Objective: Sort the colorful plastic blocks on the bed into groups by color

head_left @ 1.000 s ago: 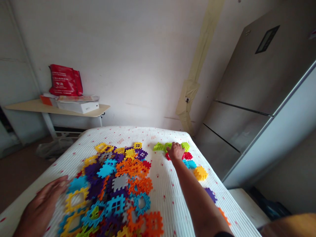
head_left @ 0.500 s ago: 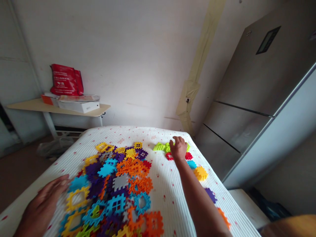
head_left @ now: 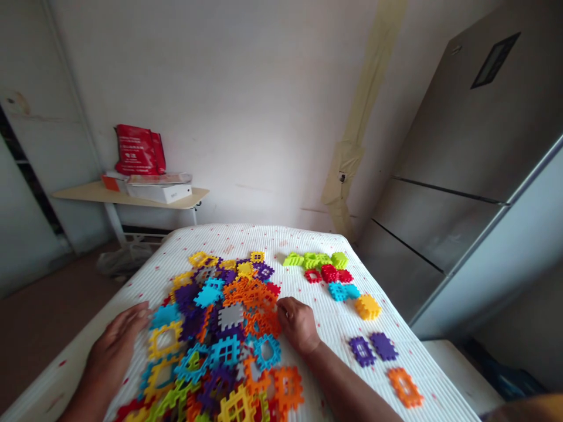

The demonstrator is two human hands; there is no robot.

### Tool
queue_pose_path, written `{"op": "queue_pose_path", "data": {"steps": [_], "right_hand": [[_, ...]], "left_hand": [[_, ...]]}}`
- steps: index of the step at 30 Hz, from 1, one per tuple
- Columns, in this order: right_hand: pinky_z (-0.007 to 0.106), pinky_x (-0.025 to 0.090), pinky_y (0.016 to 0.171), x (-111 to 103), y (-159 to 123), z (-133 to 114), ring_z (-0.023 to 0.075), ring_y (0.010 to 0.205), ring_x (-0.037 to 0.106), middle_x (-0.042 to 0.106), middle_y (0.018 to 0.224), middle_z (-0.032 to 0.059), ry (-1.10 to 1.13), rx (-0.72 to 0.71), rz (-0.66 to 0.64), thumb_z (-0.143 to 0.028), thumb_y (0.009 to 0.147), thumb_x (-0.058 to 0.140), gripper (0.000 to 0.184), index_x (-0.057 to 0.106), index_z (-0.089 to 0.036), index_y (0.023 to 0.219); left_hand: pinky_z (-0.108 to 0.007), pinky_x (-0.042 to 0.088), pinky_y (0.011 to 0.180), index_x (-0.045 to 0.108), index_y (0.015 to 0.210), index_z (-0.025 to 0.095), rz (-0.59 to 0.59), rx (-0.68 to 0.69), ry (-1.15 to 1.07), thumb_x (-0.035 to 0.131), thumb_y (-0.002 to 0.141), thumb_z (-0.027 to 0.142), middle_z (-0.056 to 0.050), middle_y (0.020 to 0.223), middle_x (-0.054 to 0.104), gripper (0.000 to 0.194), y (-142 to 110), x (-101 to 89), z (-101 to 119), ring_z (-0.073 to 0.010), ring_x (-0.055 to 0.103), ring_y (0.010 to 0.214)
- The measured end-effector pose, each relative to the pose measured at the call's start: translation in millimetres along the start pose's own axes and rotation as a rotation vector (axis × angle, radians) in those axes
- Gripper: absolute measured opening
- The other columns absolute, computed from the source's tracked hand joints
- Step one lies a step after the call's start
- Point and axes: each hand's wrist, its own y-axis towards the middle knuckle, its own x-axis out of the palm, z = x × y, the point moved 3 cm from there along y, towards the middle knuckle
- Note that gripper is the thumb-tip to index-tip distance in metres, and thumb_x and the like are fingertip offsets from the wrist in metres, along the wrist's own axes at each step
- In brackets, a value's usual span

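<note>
A heap of coloured plastic waffle tiles [head_left: 220, 328] lies on a white ribbed mattress [head_left: 308, 246]. My right hand [head_left: 299, 323] rests at the heap's right edge, fingers curled against orange tiles [head_left: 259, 319]; whether it grips one is hidden. My left hand [head_left: 116, 346] lies flat and open at the heap's left edge, beside a yellow frame tile [head_left: 166, 340]. Sorted tiles sit to the right: green ones [head_left: 315, 259], red ones [head_left: 329, 274], blue ones [head_left: 343, 291], a yellow one [head_left: 368, 306], two purple ones [head_left: 373, 348] and an orange one [head_left: 404, 387].
A wooden shelf [head_left: 88, 192] against the back wall carries a red bag [head_left: 138, 151] and a white box [head_left: 159, 191]. A tall grey fridge [head_left: 461, 176] stands right of the mattress. Brown floor [head_left: 48, 305] lies to the left.
My right hand has drawn back from the green and red tiles at the far right to the orange tiles at the heap's edge. The view has shifted slightly.
</note>
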Motion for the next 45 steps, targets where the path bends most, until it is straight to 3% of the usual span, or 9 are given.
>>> {"op": "queue_pose_path", "data": {"steps": [3, 11, 18, 25, 32, 39, 45], "right_hand": [[0.016, 0.039, 0.063, 5, -1, 8, 0.0105, 0.067, 0.060, 0.066, 0.074, -0.0002, 0.036, 0.061, -0.012, -0.016, 0.083, 0.041, 0.024, 0.065, -0.021, 0.082], [0.020, 0.041, 0.063, 11, 3, 28, 0.0135, 0.065, 0.060, 0.067, 0.071, 0.0005, 0.173, 0.213, 0.023, -0.023, 0.078, 0.041, 0.026, 0.067, -0.020, 0.081], [0.023, 0.043, 0.065, 14, 4, 36, 0.0164, 0.069, 0.061, 0.069, 0.075, 0.0027, 0.272, 0.266, 0.031, -0.032, 0.077, 0.040, 0.031, 0.068, -0.019, 0.083], [0.026, 0.043, 0.065, 13, 4, 41, 0.0181, 0.066, 0.060, 0.068, 0.072, 0.0036, 0.379, 0.307, 0.053, -0.036, 0.074, 0.044, 0.030, 0.068, -0.018, 0.080], [0.027, 0.043, 0.059, 13, 3, 48, 0.0178, 0.060, 0.057, 0.064, 0.063, 0.0030, 0.621, 0.403, 0.117, -0.041, 0.066, 0.053, 0.029, 0.066, -0.017, 0.076], [0.024, 0.034, 0.046, 4, -7, 44, 0.0125, 0.047, 0.044, 0.057, 0.056, -0.0001, 0.802, 0.538, 0.125, -0.043, 0.059, 0.060, 0.033, 0.064, -0.015, 0.077], [0.024, 0.033, 0.046, 1, -8, 39, 0.0117, 0.046, 0.043, 0.056, 0.054, -0.0017, 0.813, 0.542, 0.136, -0.042, 0.058, 0.060, 0.030, 0.063, -0.016, 0.073]], "left_hand": [[-0.035, 0.043, 0.100, 0.059, 0.103, 0.024, -0.035, -0.085, -0.124, 0.062, 0.061, 0.063, -0.006, 0.109, 0.066, 0.058, 3, 1.0, -8, -0.0279, 0.060, 0.106], [-0.037, 0.042, 0.100, 0.057, 0.105, 0.019, -0.020, -0.069, -0.292, 0.065, 0.066, 0.057, -0.007, 0.110, 0.061, 0.054, 2, 3.8, -7, -0.0262, 0.059, 0.103], [-0.041, 0.046, 0.096, 0.058, 0.099, 0.018, 0.016, -0.009, -0.339, 0.065, 0.066, 0.052, -0.006, 0.105, 0.061, 0.048, -8, 6.8, 9, -0.0240, 0.060, 0.099], [-0.036, 0.048, 0.092, 0.059, 0.102, 0.018, 0.008, 0.024, -0.302, 0.064, 0.066, 0.049, -0.008, 0.109, 0.062, 0.048, -17, 2.5, 13, -0.0230, 0.059, 0.101], [-0.033, 0.048, 0.090, 0.061, 0.097, 0.016, -0.063, 0.022, -0.134, 0.067, 0.062, 0.052, -0.010, 0.104, 0.065, 0.050, -49, -23.3, 17, -0.0248, 0.059, 0.103], [-0.030, 0.052, 0.074, 0.066, 0.089, 0.017, -0.163, 0.111, 0.146, 0.061, 0.065, 0.055, -0.008, 0.087, 0.069, 0.045, -89, -58.9, 18, -0.0221, 0.064, 0.081], [-0.035, 0.048, 0.084, 0.069, 0.083, 0.021, -0.194, 0.271, 0.421, 0.057, 0.066, 0.052, -0.007, 0.093, 0.065, 0.038, -94, -50.2, 18, -0.0231, 0.060, 0.090]]}}
